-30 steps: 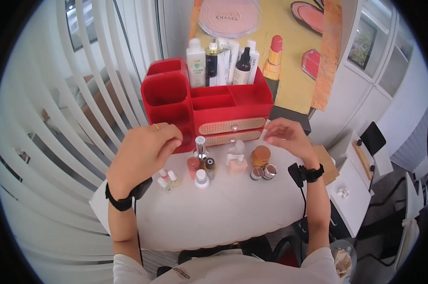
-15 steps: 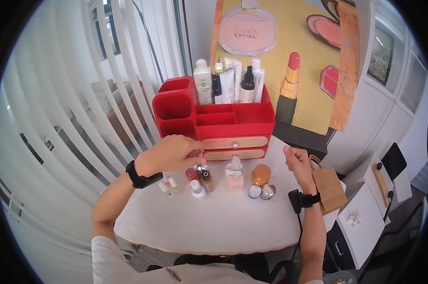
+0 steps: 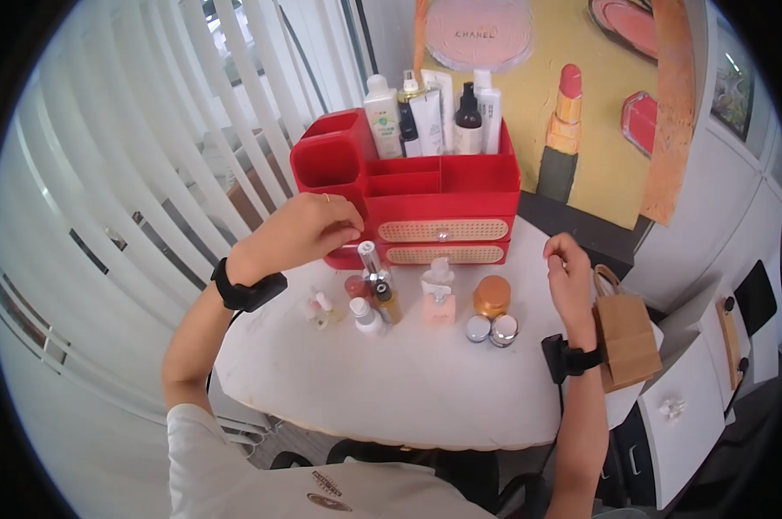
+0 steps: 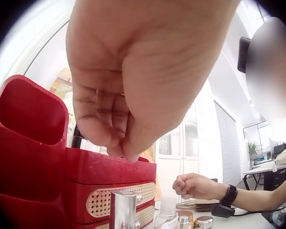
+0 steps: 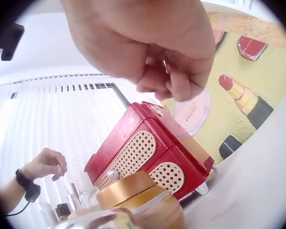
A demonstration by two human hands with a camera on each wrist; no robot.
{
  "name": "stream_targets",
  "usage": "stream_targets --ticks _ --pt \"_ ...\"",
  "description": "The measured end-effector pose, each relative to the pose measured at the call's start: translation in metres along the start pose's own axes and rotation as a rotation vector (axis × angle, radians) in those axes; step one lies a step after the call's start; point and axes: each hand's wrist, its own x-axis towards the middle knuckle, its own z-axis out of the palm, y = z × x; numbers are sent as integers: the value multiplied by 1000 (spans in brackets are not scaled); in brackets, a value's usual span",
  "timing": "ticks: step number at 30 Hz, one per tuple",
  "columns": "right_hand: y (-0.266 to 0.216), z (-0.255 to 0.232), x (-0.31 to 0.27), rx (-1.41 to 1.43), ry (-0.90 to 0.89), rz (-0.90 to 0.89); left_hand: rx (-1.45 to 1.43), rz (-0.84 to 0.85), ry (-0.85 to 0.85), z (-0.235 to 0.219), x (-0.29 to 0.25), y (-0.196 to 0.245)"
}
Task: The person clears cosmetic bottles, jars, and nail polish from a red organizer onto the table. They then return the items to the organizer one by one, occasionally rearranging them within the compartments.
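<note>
My left hand (image 3: 300,235) hovers in front of the lower left compartments of the red organizer (image 3: 443,206), left of the silver-capped bottle (image 3: 370,259). In the left wrist view its fingers bend toward the thumb, and no held object shows. The right hand (image 3: 571,281) hangs over the table's right side, fingers loosely curled; a small shiny spot between them in the right wrist view is unclear. Below and left of it stand an orange-lidded jar (image 3: 492,296) and two small silver-lidded jars (image 3: 504,329). A pink bottle (image 3: 439,304) stands mid-table.
Several bottles and tubes (image 3: 426,121) stand in the organizer's back section. Small bottles (image 3: 324,310) are on the left of the white table (image 3: 391,389). A brown paper bag (image 3: 626,340) is at the right, a painted board (image 3: 607,186) behind, and blinds at the left.
My left hand has shifted from over the silver-capped bottle to its left, uncovering it. The right hand has drawn away from the organizer's right side, its fingers more curled. The head view has shifted.
</note>
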Motion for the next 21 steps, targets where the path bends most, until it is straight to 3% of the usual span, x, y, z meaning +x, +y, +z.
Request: stream_targets --ticks 2,6,8,10,11,12,14,18,21 --pt "3 5 0 29 7 60 -133 -249 -104 -10 -8 6" --pt "-6 -2 0 106 -14 178 94 -235 -85 -10 -37 -6" --pt "-19 -6 3 68 -4 323 21 -219 -25 -3 -55 -18" --pt "-18 -6 1 47 37 319 -119 -305 -134 -3 -67 -11" --pt "-16 -9 2 12 55 305 -180 -454 -287 -3 -72 -9" --pt "-15 -10 3 -24 73 289 -181 -456 -283 1 -77 -8" --pt "-14 -7 1 30 95 235 -147 -243 -348 18 -86 -8" --pt "-16 -1 1 -2 114 112 -248 -247 -492 50 -95 -29" --pt "-16 2 0 3 81 180 -246 -265 -613 57 -92 -41"
